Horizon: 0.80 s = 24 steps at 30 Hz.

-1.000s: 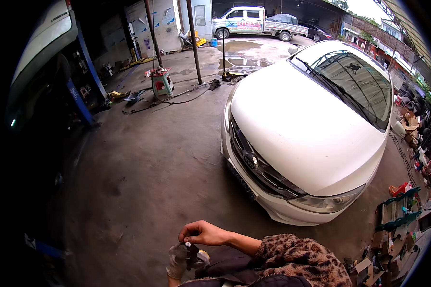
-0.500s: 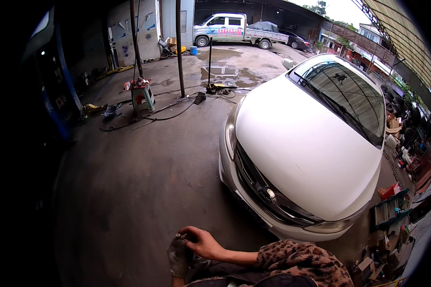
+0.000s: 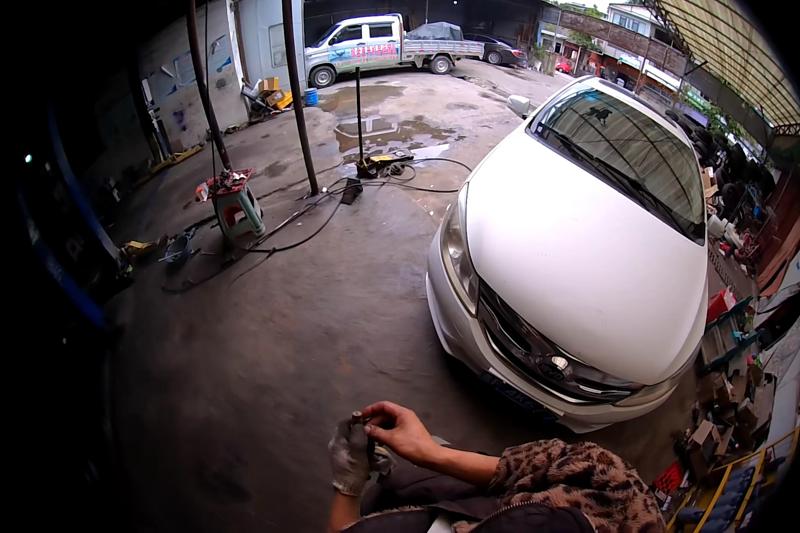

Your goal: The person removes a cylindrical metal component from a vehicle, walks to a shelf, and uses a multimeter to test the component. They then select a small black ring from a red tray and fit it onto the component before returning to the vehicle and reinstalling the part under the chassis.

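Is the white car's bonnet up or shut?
Shut. The white car's bonnet lies flat and flush down to the grille, with no gap showing along its front edge and no prop in sight.

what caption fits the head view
Gloved left hand and bare right hand grip a small part beside a white car.
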Motion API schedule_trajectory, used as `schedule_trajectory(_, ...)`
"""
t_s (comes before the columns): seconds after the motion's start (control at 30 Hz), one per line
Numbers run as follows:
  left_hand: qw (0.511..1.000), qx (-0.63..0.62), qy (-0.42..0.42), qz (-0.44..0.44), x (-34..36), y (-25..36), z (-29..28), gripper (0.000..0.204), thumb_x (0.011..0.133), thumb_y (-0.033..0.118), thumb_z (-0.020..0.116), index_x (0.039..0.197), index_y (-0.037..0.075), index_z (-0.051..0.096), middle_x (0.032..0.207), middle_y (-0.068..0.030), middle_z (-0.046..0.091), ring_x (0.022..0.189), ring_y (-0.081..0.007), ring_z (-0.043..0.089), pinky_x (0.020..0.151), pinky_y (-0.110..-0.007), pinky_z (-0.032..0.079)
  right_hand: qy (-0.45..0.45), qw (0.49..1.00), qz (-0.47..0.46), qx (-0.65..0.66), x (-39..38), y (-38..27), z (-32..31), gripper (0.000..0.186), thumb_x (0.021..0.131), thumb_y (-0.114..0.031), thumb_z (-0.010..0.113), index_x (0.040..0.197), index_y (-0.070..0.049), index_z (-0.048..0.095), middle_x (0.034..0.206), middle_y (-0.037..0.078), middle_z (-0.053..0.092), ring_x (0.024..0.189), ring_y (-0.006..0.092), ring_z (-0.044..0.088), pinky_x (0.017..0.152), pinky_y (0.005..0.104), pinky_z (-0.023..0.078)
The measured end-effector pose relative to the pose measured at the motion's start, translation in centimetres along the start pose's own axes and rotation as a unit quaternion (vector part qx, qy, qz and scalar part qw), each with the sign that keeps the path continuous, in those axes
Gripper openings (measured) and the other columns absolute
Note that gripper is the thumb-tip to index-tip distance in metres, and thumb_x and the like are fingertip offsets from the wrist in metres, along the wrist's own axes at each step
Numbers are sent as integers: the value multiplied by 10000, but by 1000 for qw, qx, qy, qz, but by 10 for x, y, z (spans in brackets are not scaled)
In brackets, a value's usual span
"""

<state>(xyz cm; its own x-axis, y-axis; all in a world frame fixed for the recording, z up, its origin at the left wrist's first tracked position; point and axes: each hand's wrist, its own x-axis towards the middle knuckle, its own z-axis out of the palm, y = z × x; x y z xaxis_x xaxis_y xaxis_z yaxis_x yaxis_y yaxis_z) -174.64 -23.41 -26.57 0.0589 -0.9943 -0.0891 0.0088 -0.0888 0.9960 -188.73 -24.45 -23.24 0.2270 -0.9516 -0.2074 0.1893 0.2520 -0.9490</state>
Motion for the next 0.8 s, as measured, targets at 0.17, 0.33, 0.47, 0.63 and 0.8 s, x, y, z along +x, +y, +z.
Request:
schedule_trajectory(0.17, 978, -196, 60, 47, 39, -50, -43, 382, 957, 331, 546, 1123, -12, 547, 988, -51, 603, 870, -128, 584, 731, -271, 497, -48, 998, 21, -33, 71, 10, 38, 254, 885, -82, 648, 1124, -20, 585, 873, 17, 644, 837, 87, 584, 779, 262, 481)
schedule_trajectory(0.33, 979, -191, 51, 50, 83, -58, -109, 360, 1003, 273, 405, 1220, -3, 482, 1161, -82, 549, 1081, -178, 522, 945, -337, 428, -139, 989, 24, 35, 142, 19, 84, 228, 880, -50, 625, 1098, -7, 574, 860, 18, 628, 861, 90, 580, 816, 261, 465)
schedule_trajectory(0.47, 932, -361, 18, 26, 144, -34, -159, 290, 1000, 229, 373, 1133, 18, 521, 1066, -85, 565, 1003, -184, 553, 903, -319, 452, -181, 982, 5, 60, 197, 3, 127, 211, 875, -21, 591, 1085, -10, 568, 866, 15, 617, 843, 82, 567, 793, 253, 460)
schedule_trajectory(0.63, 937, -321, 141, -13, 197, -11, -161, 280, 978, 278, 430, 1005, 33, 564, 933, -64, 586, 886, -182, 578, 805, -321, 489, -166, 982, -3, 92, 248, -13, 135, 216, 881, -25, 574, 1096, -15, 560, 860, 6, 598, 831, 72, 556, 761, 243, 457)
schedule_trajectory(0.8, 935, -316, 158, -20, 245, -4, -149, 238, 963, 253, 466, 953, 38, 567, 903, -49, 597, 850, -177, 587, 773, -318, 497, -131, 983, -37, 121, 282, -20, 126, 238, 884, -31, 557, 1121, -16, 555, 892, 4, 592, 844, 73, 552, 782, 244, 455)
